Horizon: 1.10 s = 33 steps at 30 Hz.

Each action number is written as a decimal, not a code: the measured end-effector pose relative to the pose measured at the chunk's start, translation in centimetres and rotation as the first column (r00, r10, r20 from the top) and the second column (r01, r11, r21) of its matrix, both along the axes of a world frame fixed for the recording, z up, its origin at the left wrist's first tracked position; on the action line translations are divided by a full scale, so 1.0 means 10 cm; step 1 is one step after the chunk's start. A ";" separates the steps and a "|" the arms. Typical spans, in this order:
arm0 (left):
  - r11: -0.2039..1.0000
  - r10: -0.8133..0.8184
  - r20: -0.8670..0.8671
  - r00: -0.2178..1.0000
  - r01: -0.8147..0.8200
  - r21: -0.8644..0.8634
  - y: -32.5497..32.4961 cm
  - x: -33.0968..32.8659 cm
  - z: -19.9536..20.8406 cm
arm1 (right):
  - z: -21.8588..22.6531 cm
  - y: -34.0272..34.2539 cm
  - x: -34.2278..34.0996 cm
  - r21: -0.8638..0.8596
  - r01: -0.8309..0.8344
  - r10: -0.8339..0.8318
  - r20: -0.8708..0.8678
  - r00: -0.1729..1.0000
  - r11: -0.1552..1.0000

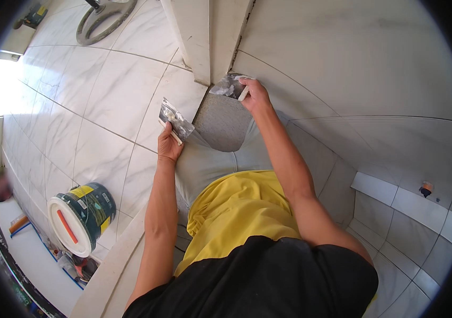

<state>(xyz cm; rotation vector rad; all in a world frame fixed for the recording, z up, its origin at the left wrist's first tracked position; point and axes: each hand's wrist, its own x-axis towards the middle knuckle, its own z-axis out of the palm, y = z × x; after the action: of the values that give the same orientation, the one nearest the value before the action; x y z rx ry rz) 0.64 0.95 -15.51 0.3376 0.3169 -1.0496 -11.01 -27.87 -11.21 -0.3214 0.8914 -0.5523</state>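
Marble-patterned tiles (125, 90) are covering the floor; by the foot of a white post (199, 42), a smeared scraper (226, 87) is being gripped in the right hand (257, 96); the left hand (168, 143) is gripping a second scraper (175, 117), its blade showing pale smears; farther left, a lidded green bucket (84, 217) is resting

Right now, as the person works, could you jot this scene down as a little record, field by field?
Left hand: holds a scraper, its blade smeared with pale paste
Right hand: holds a second scraper, also smeared, near the foot of a white post; contact unclear
Floor: pale veined tiles, with a grey slab before the person
Left side: dark green bucket, white lid, orange strip on top
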 end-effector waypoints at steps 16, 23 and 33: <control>1.000 -0.015 -0.005 1.000 0.015 0.010 0.04 0.02 -0.03 | -0.58 0.06 0.01 -0.077 -0.178 0.142 -0.336 0.931 0.981; 1.000 0.002 -0.007 1.000 -0.002 0.002 0.00 0.00 0.02 | -0.71 -0.02 0.13 -0.125 -0.132 0.090 -0.300 0.950 0.983; 1.000 0.019 -0.002 1.000 -0.019 -0.020 0.05 0.01 0.01 | -0.12 0.07 0.15 -0.163 -0.166 0.124 -0.244 0.962 0.973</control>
<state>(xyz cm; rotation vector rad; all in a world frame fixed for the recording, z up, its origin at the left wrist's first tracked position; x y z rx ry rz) 0.76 1.42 -15.38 0.3154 0.3107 -1.0336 -9.51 -27.19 -12.44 -0.6231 1.0355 -0.4659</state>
